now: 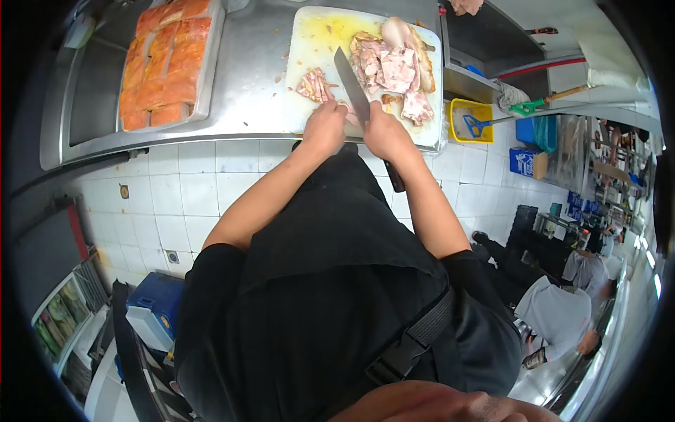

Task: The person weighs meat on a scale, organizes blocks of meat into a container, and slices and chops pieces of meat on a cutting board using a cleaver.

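My right hand [386, 132] is wrapped round a large kitchen knife [351, 81], its blade pointing away from me over the white cutting board [309, 53] and its dark handle sticking out below the fist. Close to the blade's left side, my left hand [325, 128] has its fingers curled on a small piece of meat [349, 113] at the board's near edge. Beyond those fingers lies a little pile of cut meat strips [316, 84]. Right of the blade sit larger chunks of cooked meat [397, 69] with pale skin. Yellowish juice wets the board's far left.
A tray of orange-brown roasted meat slabs [165, 60] stands left on the steel counter [253, 63]. A yellow bin [470, 112] and long-handled tools [548, 98] are to the right. Other people [555, 309] work behind me at lower right.
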The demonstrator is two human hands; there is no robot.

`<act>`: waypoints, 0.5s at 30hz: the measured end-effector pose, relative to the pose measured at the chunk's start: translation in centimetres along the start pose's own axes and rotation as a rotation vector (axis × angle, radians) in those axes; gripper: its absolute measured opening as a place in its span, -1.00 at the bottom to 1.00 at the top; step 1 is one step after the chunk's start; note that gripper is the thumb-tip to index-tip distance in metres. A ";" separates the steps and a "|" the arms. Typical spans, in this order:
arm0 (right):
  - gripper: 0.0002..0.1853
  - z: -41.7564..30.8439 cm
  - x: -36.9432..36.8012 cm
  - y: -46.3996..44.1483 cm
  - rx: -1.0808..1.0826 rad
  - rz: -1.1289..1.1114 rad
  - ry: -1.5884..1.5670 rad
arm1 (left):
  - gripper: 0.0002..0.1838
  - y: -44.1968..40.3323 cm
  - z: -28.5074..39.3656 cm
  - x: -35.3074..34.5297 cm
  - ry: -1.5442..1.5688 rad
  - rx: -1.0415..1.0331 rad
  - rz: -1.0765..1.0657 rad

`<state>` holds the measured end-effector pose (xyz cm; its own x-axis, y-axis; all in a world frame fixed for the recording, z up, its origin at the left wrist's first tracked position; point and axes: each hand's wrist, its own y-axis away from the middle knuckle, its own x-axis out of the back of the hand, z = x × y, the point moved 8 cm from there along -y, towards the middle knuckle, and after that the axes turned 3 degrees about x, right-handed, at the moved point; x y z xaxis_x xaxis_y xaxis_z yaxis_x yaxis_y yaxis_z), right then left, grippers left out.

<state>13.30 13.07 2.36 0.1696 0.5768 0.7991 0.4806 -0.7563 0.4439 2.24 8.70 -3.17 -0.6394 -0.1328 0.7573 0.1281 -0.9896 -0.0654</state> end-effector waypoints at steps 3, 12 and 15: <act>-0.69 -0.2 -0.7 0.6 -0.015 -0.030 0.027 | -0.83 -0.5 0.2 0.6 -0.025 0.054 0.031; -0.72 0.4 -1.5 1.9 0.019 -0.004 0.056 | -0.78 -1.5 0.1 -0.7 -0.021 0.038 0.017; -0.70 0.5 -3.2 -0.2 0.027 0.067 0.034 | -0.78 -1.4 0.0 -1.1 -0.025 0.030 0.027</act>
<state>13.11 11.51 -0.45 0.1736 0.5137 0.8402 0.4924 -0.7841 0.3777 2.79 10.25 -3.89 -0.6161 -0.1576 0.7717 0.1677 -0.9836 -0.0670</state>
